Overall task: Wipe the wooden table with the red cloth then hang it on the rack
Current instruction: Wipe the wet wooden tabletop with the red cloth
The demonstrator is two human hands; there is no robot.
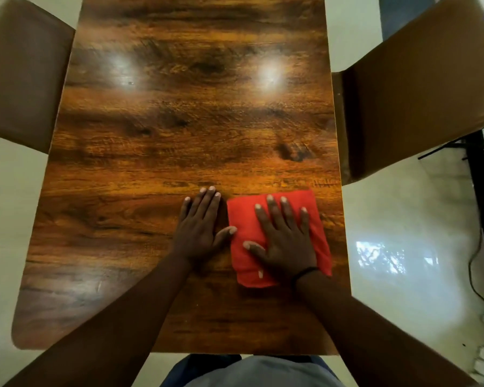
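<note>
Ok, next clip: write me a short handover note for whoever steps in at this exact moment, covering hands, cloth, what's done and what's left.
Right hand: flat, fingers spread, pressing on the folded red cloth.
Left hand: flat on the bare wooden table, just left of the cloth, thumb tip at the cloth's edge.
Cloth: on the near right part of the table, close to the right edge.
Done: cloth is on the table and under the hand; how much has been wiped cannot be told from this picture.
Left: wipe the table, then hang the cloth on the rack, which is not clearly in view.
</note>
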